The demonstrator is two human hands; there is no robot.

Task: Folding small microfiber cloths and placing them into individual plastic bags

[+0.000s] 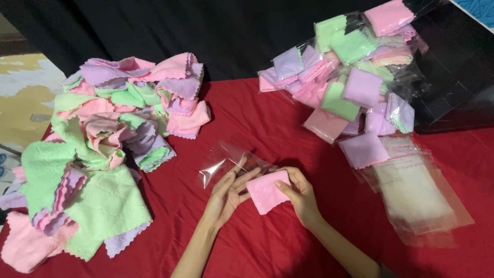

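Pinching a folded pink cloth (266,191) (fluffy, square) beside a crinkly clear bag (226,162).

Both hands meet over the red surface (267,128) — the right hand (301,195) grips a folded pink cloth (266,191), the left hand (226,194) holds a clear bag (226,162). Loose cloths (103,149) lie left — packed ones (350,72) right.
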